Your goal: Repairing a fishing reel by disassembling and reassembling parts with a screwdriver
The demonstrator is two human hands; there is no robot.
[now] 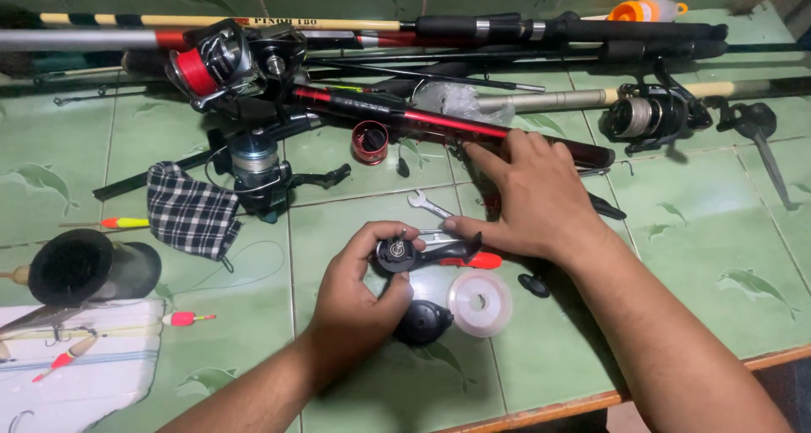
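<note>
Here, left hand curled gripping reel part, right hand flat.

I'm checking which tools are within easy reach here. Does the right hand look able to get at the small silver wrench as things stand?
Probably yes. The wrench lies bare on the green tiles just beside the right hand, nothing on top of it. The left hand, holding the black reel part, sits lower and clear of it.

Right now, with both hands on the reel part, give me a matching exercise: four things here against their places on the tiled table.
Things:
1 checked cloth
2 clear line spool
3 small wrench
4 orange float

Places:
A far right corner
B left of the left hand
C near edge, below the right hand
D just beyond the reel part

Pairs: 1-B, 2-C, 3-D, 4-A
</note>
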